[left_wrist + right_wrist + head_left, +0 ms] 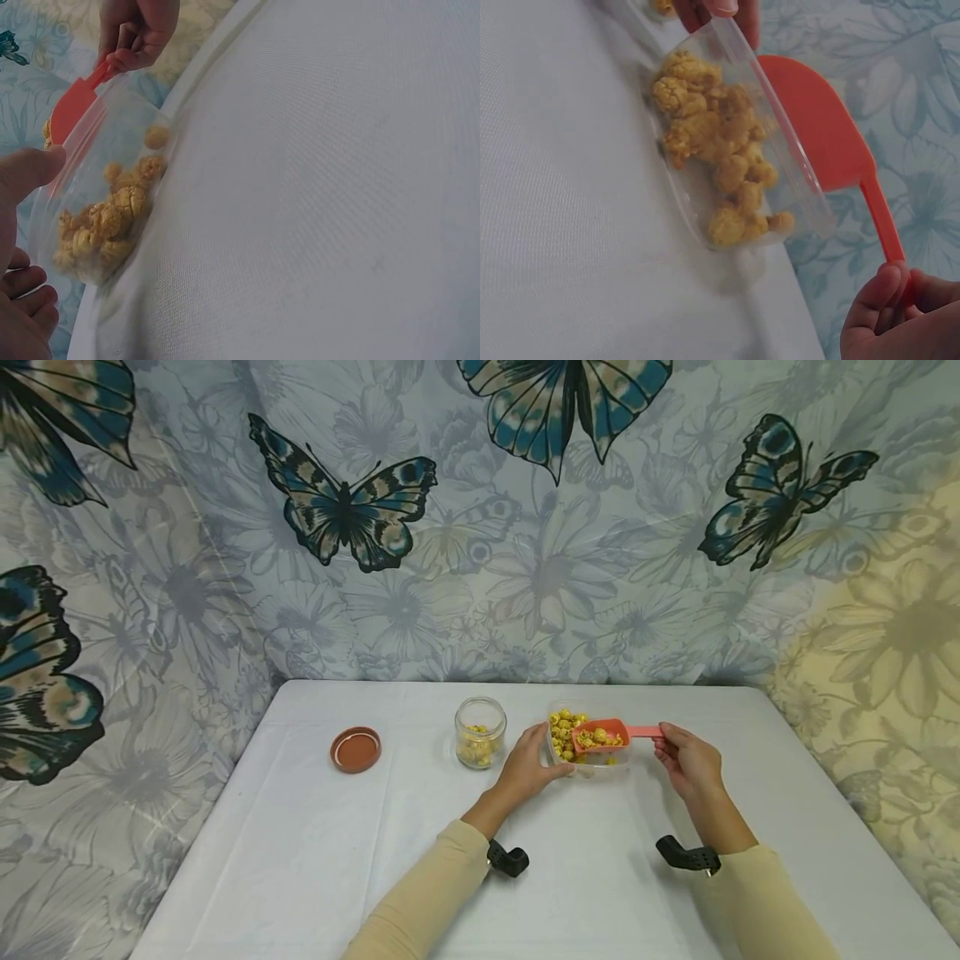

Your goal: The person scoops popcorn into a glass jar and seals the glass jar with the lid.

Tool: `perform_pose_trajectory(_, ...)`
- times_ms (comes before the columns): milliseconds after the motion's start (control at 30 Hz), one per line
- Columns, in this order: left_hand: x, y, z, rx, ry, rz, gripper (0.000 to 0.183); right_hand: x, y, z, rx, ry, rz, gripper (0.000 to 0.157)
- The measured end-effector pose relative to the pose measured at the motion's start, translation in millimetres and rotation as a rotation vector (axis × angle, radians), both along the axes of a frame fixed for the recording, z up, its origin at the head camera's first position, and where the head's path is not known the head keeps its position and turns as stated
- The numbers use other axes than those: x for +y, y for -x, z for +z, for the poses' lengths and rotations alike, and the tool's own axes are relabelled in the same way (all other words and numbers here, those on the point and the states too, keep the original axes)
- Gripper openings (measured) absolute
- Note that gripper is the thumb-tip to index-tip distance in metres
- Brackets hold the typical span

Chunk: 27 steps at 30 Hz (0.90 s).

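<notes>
My right hand pinches the handle of a coral-red scoop between thumb and fingers. Yellow-brown popcorn lies in the scoop's bowl and in the clear plastic container below it. In the right wrist view the scoop is above the container's rim. My left hand holds the container by its left end, thumb at the rim and fingers on the far side. Left of this hand stands a lidless glass jar, partly filled with popcorn.
A reddish-brown round lid lies on the white-covered table, left of the jar. Behind the table hangs a butterfly-patterned cloth. Black bands are on both wrists.
</notes>
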<state>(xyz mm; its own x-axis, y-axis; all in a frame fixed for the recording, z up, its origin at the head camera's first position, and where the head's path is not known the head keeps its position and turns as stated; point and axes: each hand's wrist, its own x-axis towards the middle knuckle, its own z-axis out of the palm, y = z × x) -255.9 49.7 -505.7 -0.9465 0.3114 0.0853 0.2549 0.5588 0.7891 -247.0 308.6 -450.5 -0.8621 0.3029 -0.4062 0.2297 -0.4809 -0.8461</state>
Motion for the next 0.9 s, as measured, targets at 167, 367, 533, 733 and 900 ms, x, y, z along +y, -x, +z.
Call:
perform_pose_trajectory(167,0,-0.6,2.2,0.003,0.013,-0.001,0.085,1,-0.5,0.2,0.033,0.014,0.017,0.019)
perform_pose_trajectory(367,-2,-1.0,4.6,-0.007,0.014,-0.007,0.084,2,-0.2,2.3,0.061,0.047,0.024,0.021)
perform_pose_trajectory(533,-2,-0.3,4.4,-0.005,0.022,-0.004,0.083,1,0.8,4.9,0.071,0.057,0.035,0.022)
perform_pose_trajectory(733,-3,0.3,7.2,0.002,0.021,0.005,0.079,-1,0.2,7.6,0.036,0.029,0.040,0.017)
perform_pose_trajectory(900,-6,-0.5,14.1,0.049,0.028,-0.001,0.078,-2,0.2,9.7,0.046,0.041,0.035,0.017)
